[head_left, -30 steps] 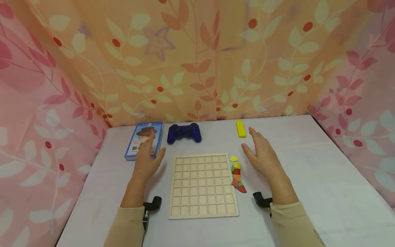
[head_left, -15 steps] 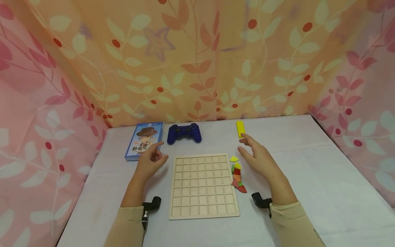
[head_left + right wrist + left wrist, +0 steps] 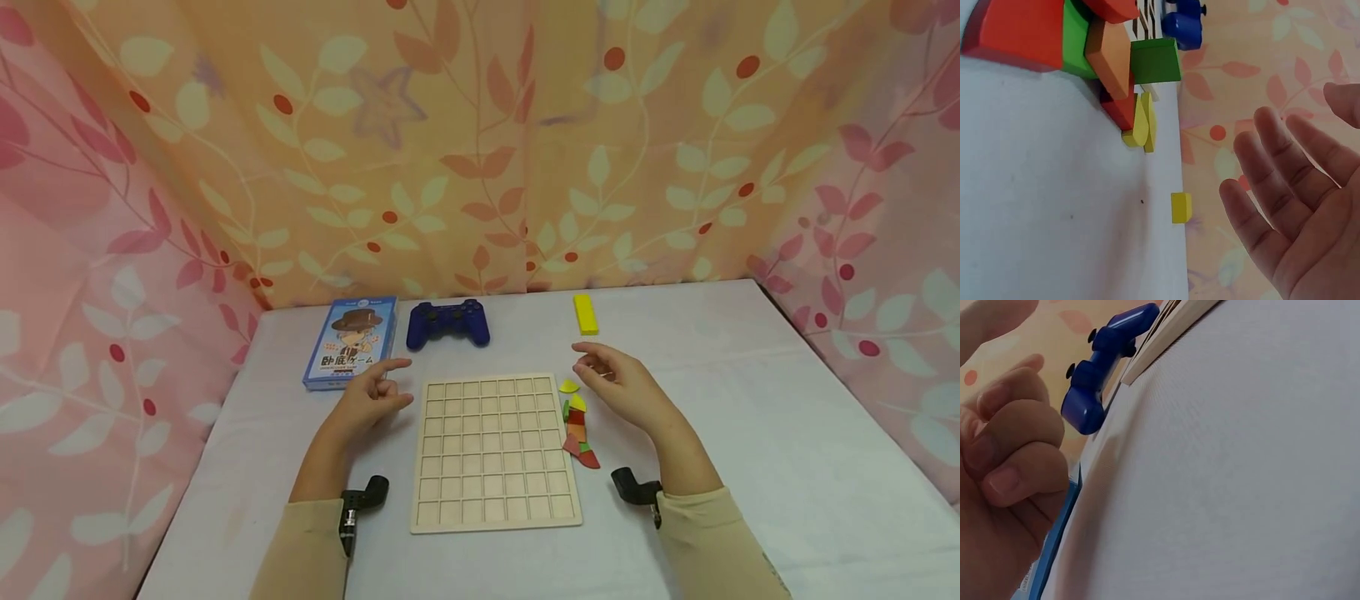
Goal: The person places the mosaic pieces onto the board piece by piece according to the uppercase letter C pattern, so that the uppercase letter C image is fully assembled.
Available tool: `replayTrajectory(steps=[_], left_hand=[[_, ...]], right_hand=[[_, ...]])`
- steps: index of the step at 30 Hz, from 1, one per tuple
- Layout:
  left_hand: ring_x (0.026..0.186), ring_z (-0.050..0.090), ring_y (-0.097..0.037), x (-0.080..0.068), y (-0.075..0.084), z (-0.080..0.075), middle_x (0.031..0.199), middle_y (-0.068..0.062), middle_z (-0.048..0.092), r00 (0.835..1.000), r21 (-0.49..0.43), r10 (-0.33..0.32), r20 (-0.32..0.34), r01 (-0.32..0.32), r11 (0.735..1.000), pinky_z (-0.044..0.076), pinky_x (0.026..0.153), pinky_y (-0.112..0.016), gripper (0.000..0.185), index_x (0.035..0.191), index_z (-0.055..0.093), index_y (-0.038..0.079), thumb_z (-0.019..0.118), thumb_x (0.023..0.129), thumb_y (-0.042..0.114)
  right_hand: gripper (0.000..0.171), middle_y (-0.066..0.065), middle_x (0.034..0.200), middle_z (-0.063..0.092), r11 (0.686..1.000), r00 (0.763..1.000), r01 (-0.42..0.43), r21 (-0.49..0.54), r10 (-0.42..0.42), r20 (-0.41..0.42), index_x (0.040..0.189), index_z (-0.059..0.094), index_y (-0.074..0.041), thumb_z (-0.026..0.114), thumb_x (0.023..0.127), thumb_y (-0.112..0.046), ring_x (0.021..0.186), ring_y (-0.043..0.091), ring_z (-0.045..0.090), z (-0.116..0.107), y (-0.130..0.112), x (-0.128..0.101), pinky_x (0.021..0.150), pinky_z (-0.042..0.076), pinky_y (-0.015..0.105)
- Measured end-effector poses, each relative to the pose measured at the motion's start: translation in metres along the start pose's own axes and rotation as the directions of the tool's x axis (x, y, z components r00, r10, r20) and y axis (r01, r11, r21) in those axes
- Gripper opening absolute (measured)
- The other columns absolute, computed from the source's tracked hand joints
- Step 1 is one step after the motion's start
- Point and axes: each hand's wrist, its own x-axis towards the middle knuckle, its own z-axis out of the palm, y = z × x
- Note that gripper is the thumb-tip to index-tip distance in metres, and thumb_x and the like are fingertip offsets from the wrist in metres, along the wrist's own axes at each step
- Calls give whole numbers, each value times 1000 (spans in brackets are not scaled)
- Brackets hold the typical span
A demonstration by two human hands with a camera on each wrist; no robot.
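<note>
Near the middle of the head view, the left hand hovers just left of the pale wooden grid board lying flat on the white desk. Its index finger points toward the board while the other fingers are curled in; the left wrist view shows those curled fingers gripping nothing. The right hand hovers just right of the board's upper right corner, its grip open with loosely bent fingers and an empty palm, as the right wrist view confirms. Just below and left of this hand, a cluster of coloured wooden shape pieces, yellow, green, orange and red, lies against the board's right edge; in the right wrist view the pieces crowd the upper left of the frame. Toward the top of the desk lie a blue card-game box with a cartoon figure, a dark blue game controller and a small yellow rectangular block, the block just above the right hand. Floral curtain fabric encloses the desk.
</note>
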Motion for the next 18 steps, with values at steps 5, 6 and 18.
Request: replayTrajectory(steps=[5,6,18], left_hand=[[49,32,-8,-1,0,-1,62,3,44,990,-42,-71,119,76,996,27,47,-26,70,154,40,2,73,93,2],[48,31,-8,-1,-1,-1,61,3,43,987,-45,-81,141,88,995,27,47,-26,70,154,39,2,72,93,2],[38,30,-5,0,-4,0,58,5,46,945,-38,-168,282,186,982,27,39,-24,71,154,37,5,71,92,0]], right_hand=[[44,6,108,67,1000,1000,-13,-7,13,9,139,62,-7,66,102,-29,96,24,61,1,5,1,85,51,38],[43,6,104,66,1000,1000,-12,-6,12,9,138,63,-6,67,101,-27,93,23,60,1,7,1,82,50,36],[36,3,76,46,993,988,-121,-3,121,94,126,67,-4,73,93,-15,67,19,42,4,16,5,62,34,30]])
